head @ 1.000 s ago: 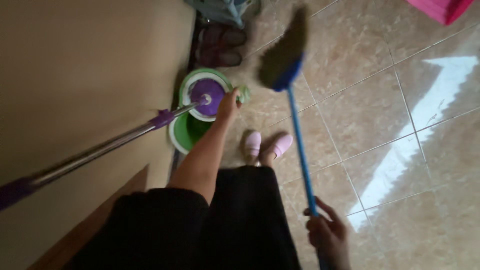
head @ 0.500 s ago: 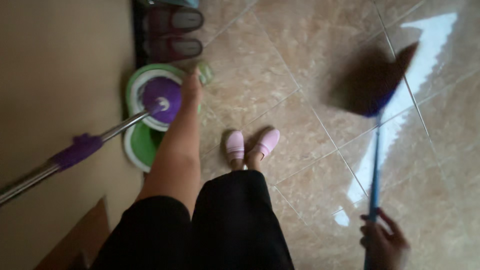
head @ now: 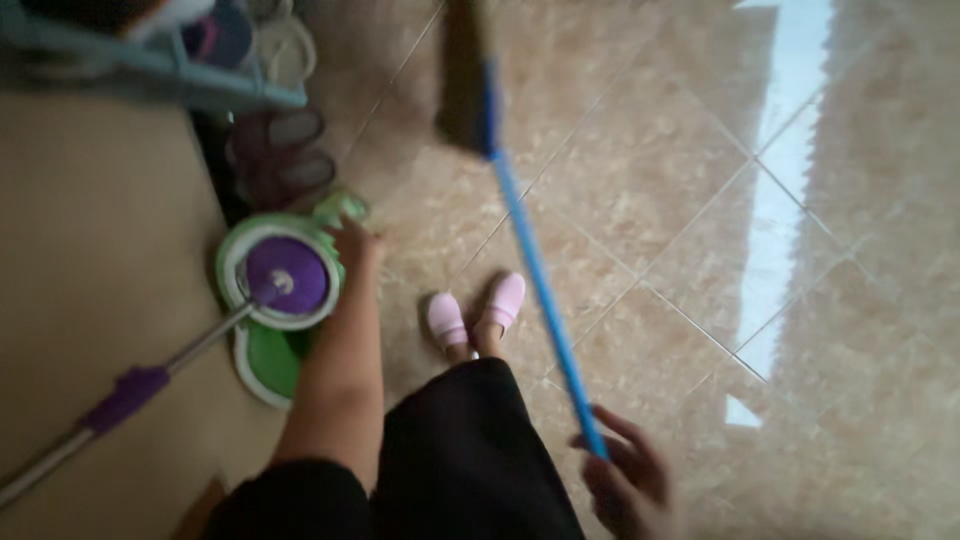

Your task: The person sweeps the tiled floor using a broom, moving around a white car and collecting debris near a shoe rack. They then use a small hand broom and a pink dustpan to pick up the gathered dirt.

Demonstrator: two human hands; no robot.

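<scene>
My left hand [head: 352, 243] reaches down to the green and white spin-mop bucket [head: 262, 345] on the tiled floor and grips its rim or handle near a pale green part. A purple mop head [head: 287, 275] sits in the bucket, and its metal pole with a purple grip [head: 125, 398] leans down to the lower left. My right hand [head: 628, 482] holds the blue handle of a broom [head: 535, 275]. The dark brush [head: 462, 75] is raised and blurred at the top. My pink slippers [head: 475, 310] are between the bucket and the broom.
A beige wall [head: 90, 250] runs along the left. Dark slippers [head: 285, 155] lie by the wall beyond the bucket, under a bluish rack [head: 150, 65]. Glossy tan floor tiles [head: 700, 200] with a bright reflection spread to the right.
The broom has swung from the right back toward the centre, its brush now at the top. My left hand has stayed on the bucket. The view shifted, so the bucket appears lower.
</scene>
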